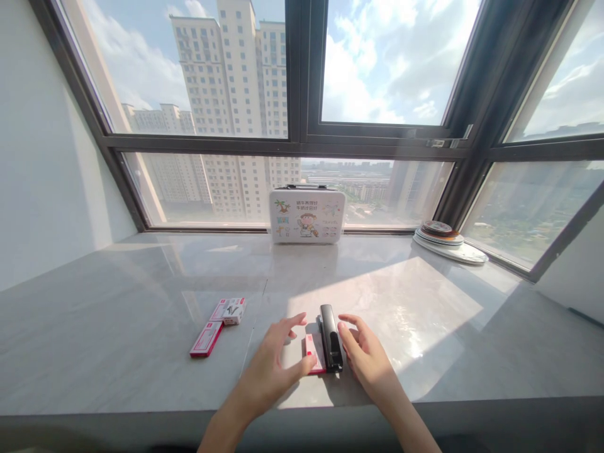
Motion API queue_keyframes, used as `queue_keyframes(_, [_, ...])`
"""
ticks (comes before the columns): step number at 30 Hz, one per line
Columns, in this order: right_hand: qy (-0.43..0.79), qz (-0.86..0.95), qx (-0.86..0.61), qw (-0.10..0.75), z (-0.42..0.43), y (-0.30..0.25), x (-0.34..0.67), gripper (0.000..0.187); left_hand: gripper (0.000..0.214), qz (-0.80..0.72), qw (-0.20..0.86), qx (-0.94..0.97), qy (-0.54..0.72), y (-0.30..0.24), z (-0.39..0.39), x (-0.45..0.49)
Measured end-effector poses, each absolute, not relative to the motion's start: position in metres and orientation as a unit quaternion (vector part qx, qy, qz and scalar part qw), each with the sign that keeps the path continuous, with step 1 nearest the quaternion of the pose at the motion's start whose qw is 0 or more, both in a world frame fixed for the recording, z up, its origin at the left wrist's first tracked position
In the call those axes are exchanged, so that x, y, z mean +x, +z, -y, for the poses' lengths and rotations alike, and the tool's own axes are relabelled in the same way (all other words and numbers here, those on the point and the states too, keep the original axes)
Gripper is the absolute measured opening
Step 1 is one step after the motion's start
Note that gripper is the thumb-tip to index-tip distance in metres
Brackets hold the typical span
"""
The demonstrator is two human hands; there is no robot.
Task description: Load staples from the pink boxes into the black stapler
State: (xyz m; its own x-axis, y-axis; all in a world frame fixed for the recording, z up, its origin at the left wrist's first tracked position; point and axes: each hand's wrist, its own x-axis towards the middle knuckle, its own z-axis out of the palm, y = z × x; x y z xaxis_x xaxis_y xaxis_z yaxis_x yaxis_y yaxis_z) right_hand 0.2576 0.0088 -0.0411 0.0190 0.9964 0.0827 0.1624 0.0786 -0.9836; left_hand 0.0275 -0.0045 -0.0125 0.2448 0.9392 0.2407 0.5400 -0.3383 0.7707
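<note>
A black stapler (331,340) lies lengthwise on the sunlit sill, pointing away from me. Against its left side rests a small red-and-white box (313,353), partly covered by my left thumb. My left hand (278,355) is open beside the box, thumb and fingers spread apart, with the thumb tip at the box. On the stapler's other side, my right hand (365,352) has its fingers curved and apart, close to the stapler. Whether those fingertips touch it I cannot tell. Neither hand grips anything that I can see.
Left of my hands lie a flat red-and-white box (206,340) and a small white-and-red carton (234,311). A white cartoon-printed case (307,217) stands against the window. Stacked round plates or discs (448,244) sit in the right corner. The marble-look sill's front edge (141,413) runs below.
</note>
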Motion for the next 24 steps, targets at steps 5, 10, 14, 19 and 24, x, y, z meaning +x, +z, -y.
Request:
queue_keyframes(5, [0.447,0.516,-0.532,0.501,-0.005,-0.039,0.258,0.075,0.038,-0.735,-0.037,0.541,0.406,-0.011,0.012,-0.039])
queue_keyframes(10, [0.466,0.52,-0.529,0.482,-0.008,-0.041,0.258,0.076,0.054,-0.818,-0.055,0.53,0.218,-0.023,0.02,-0.091])
queue_keyframes(14, [0.48,0.538,-0.517,0.461,-0.01,-0.042,0.259,0.075,0.06,-0.752,0.009,0.637,0.168,-0.027,0.029,-0.083])
queue_keyframes(19, [0.46,0.577,-0.505,0.448,-0.01,-0.041,0.26,0.067,0.067,-0.662,0.151,0.702,0.217,-0.023,0.028,-0.059])
queue_keyframes(24, [0.45,0.599,-0.499,0.436,-0.013,-0.047,0.261,0.064,0.053,-0.591,0.186,0.707,0.343,-0.009,0.014,-0.015])
